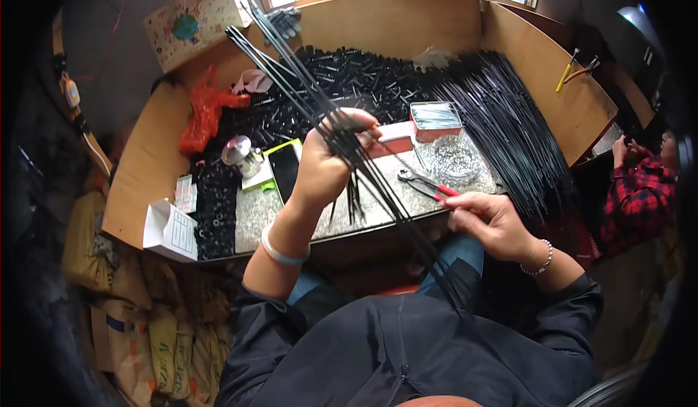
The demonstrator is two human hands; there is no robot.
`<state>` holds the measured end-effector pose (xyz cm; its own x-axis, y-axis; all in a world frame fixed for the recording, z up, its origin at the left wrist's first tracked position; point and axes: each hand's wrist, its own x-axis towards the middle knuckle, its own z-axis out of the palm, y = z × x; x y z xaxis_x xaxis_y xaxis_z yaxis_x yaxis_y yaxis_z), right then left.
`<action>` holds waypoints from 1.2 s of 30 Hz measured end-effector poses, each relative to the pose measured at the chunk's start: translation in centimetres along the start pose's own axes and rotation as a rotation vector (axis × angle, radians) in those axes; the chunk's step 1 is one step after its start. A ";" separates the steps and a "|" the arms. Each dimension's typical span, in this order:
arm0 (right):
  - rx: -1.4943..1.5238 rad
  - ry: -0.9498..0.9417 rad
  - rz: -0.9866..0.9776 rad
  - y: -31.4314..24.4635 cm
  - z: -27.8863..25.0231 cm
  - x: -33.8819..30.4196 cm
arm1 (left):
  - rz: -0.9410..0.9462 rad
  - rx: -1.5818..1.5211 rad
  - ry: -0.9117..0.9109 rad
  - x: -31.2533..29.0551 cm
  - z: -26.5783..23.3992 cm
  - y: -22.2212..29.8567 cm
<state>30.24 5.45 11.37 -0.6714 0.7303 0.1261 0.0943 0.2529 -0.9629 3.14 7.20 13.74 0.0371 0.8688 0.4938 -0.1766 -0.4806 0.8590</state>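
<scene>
In the head view, with a clock face laid over the scene, the left hand (pixel 322 168) is raised near the centre, its forearm brought in from 7 o'clock and its wrist circled by a pale band (pixel 285 253). Its fingers are curled firmly around a bundle of thin black strips (pixel 345 144), which is held slantwise, with one end fanned toward 11 o'clock and the other pointed toward 5. The right hand (pixel 496 223) is held lower, between 3 and 4 o'clock, well apart from the left, and its fingers are closed on the handles of red-handled pliers (pixel 430 184), whose head is directed toward 10 o'clock. A beaded bracelet (pixel 539 258) is worn on the right wrist. Between 1 and 2 o'clock, a red-sided rectangular box (pixel 438 134) is filled with thin, pale pieces (pixel 435 111); just beside it, nearer 3 o'clock, small shiny pieces (pixel 456 160) are held in a clear round dish (pixel 433 168). Within the wooden walls (pixel 407 22) of the bench, small black parts (pixel 363 80) are heaped at 12 o'clock. Between 8 and 9, a white carton (pixel 161 225) is set; its contents cannot be made out, nor can those of the orange-red plastic bag (pixel 203 120) near 10.
</scene>
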 end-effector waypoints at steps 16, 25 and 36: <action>0.478 -0.322 0.202 -0.4 1.2 0.2 | -0.082 0.196 0.100 0.2 0.7 0.0; 0.425 -0.142 0.292 -2.3 1.3 -0.7 | -0.037 0.338 0.075 -2.1 1.5 -3.9; 0.028 0.170 -0.052 8.8 6.0 -2.0 | 0.346 1.421 -0.251 5.4 -7.5 -13.3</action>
<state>27.97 2.45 1.21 -0.5407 0.8141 0.2118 0.0411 0.2771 -0.9600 -1.69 19.23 3.97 0.3861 0.7178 0.5794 0.8686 -0.4944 0.0337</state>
